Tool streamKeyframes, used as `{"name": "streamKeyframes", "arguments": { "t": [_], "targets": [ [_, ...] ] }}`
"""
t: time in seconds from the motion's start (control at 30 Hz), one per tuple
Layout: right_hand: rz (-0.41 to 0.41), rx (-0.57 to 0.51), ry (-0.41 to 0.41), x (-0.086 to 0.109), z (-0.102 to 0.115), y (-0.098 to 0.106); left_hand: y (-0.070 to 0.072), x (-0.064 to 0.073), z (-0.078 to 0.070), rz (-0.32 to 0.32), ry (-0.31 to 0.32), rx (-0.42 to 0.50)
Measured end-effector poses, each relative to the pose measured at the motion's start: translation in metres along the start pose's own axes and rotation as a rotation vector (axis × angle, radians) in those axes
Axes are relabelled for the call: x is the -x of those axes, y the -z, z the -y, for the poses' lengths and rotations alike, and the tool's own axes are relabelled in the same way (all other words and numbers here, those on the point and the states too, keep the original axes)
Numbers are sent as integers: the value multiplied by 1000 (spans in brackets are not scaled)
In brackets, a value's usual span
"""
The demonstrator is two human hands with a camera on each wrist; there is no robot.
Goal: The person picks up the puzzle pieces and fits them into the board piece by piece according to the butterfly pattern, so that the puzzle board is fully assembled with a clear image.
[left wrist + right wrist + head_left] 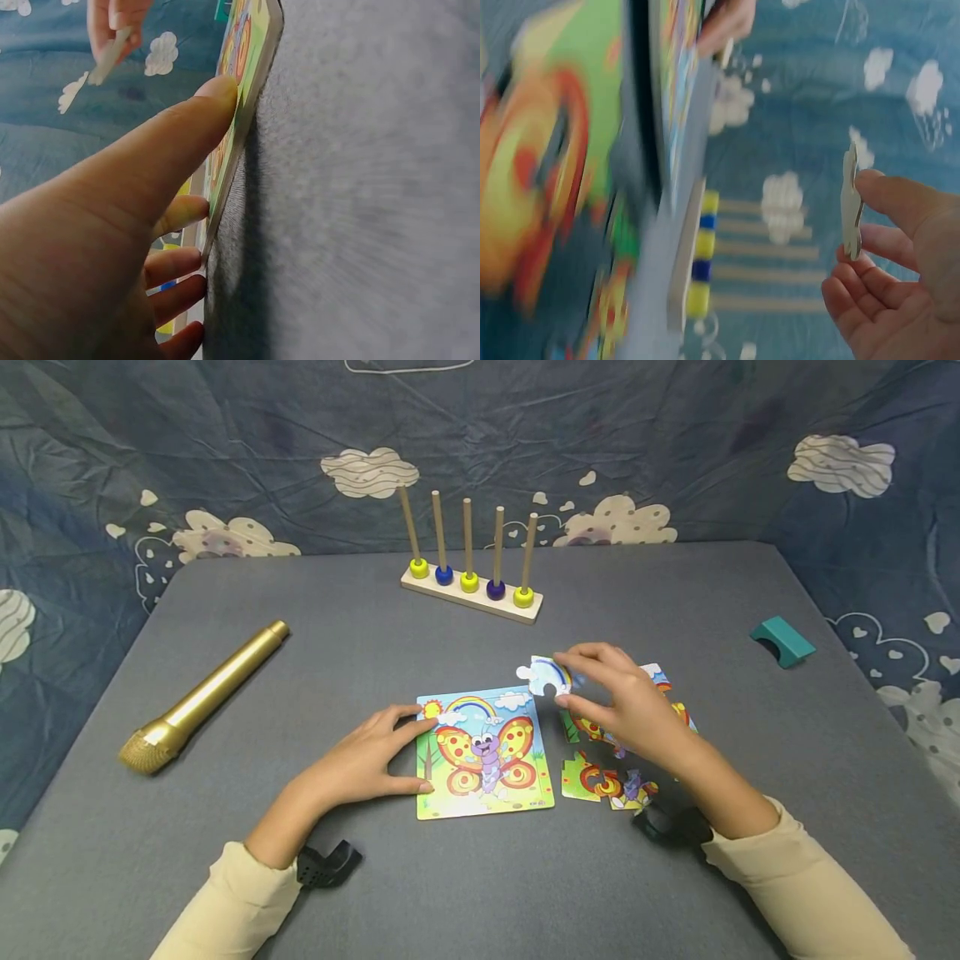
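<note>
Cream sleeves [817, 889] end in creased cuffs [251, 870]; a black mount [330, 865] shows at left, seemingly a similar one [654, 821] at right.

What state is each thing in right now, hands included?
Left hand: fingers touching the puzzle board
Right hand: pinching a puzzle piece
Puzzle board: printed side up
Puzzle piece: raised
Loose pieces: printed side up, partly hidden
Bead rack: upright, five beads on it
Gold microphone: lying on its side
Teal block: untouched
</note>
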State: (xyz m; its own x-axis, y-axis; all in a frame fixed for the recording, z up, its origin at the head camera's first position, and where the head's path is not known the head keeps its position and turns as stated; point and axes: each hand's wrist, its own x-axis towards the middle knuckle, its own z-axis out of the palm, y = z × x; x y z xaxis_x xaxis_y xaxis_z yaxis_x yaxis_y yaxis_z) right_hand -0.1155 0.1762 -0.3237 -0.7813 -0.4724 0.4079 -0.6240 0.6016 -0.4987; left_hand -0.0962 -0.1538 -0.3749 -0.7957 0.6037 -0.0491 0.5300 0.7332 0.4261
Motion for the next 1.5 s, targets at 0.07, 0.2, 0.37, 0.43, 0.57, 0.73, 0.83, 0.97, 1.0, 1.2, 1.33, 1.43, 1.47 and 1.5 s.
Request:
{"name": "streamKeyframes", "arguments": {
  "t": [0.07,0.2,0.37,0.43,0.57,0.73,0.83,0.97,1.0,1.2,1.33,1.43,1.47,1.5],
  "targets": [
    [13,-14,42,-3,7,-9,1,-1,-1,-9,-4,-18],
    [69,-31,80,-8,13,-30,2,-4,-3,-23,-42,-35],
    [193,-37,24,-10,14,-55,2,-7,-4,-29,-77,-29],
    [231,-30,-1,-12,14,-63,1,-8,-3,-34,-81,-27],
    [267,0,-26,-17,13,-74,-2,-9,-3,-57,-85,-25],
    [289,36,-25,-21,9,-83,-8,-11,-2,-75,-98,-42],
    [304,37,-29,-23,7,-85,-9,-12,-2,-79,-112,-57],
    [315,26,-40,-25,8,-85,-10,-15,-3,-81,-112,-86],
    [316,27,-42,-26,8,-85,-9,-16,-3,-81,-111,-94],
    [314,32,-71,-28,9,-86,-8,-18,-5,-83,-110,-129],
    [341,28,-89,-28,10,-85,-8,-18,-6,-78,-108,-133],
    [395,6,-104,-28,10,-82,-8,-18,-6,-73,-100,-121],
    [416,-13,-112,-28,9,-80,-9,-18,-6,-71,-98,-116],
    [437,-35,-122,-28,9,-78,-9,-18,-5,-69,-94,-111]
  ]
}}
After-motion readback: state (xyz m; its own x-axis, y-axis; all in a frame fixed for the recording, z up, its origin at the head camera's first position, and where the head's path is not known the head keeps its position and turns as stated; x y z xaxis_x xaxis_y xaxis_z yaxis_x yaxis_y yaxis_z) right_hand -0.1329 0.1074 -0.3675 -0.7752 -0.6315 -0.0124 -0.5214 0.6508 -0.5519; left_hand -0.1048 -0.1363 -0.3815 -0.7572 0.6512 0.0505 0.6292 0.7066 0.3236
